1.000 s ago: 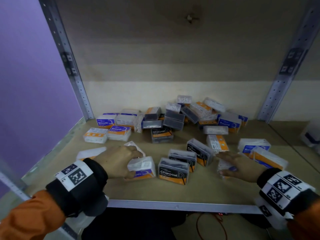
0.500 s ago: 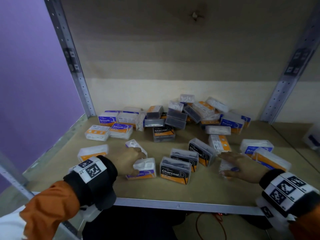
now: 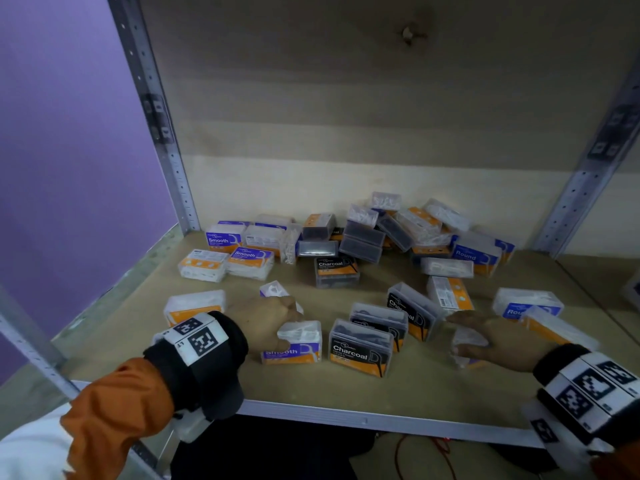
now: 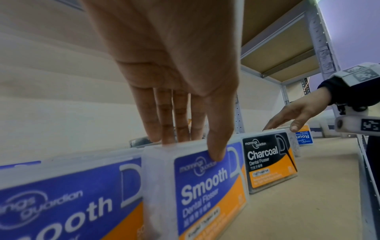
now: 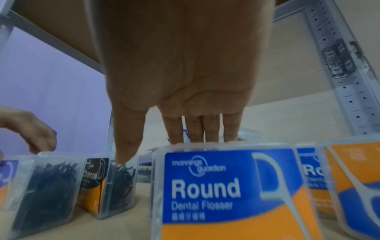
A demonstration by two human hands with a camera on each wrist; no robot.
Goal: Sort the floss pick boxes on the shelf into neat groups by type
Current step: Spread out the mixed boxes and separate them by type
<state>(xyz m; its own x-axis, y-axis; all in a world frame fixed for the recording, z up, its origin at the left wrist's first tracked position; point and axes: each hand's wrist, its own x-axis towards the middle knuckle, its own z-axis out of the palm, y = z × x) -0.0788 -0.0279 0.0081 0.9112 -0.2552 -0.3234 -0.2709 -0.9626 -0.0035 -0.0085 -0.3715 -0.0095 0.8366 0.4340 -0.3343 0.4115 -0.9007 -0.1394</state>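
Observation:
Small clear floss pick boxes lie scattered on the wooden shelf (image 3: 398, 386). My left hand (image 3: 273, 320) pinches a purple-and-orange Smooth box (image 3: 294, 344) near the front. Its thumb (image 4: 216, 152) presses that Smooth box's (image 4: 205, 186) label and the fingers reach behind its top. My right hand (image 3: 491, 337) lies over a blue Round box (image 3: 465, 344) at the front right. Its straight fingers (image 5: 205, 134) rest on the Round box's (image 5: 216, 186) top edge, and the thumb hangs to the left. Black Charcoal boxes (image 3: 360, 348) stand between my hands.
Mixed boxes are heaped at the back centre (image 3: 398, 230). Smooth boxes (image 3: 225, 240) sit back left and Round boxes (image 3: 526, 303) to the right. Metal uprights (image 3: 166, 150) flank the shelf, and a metal rail (image 3: 346, 415) runs along its front edge. A purple wall stands to the left.
My left hand has slid to the right and taken hold of the Smooth box. My right hand has stayed on the Round box.

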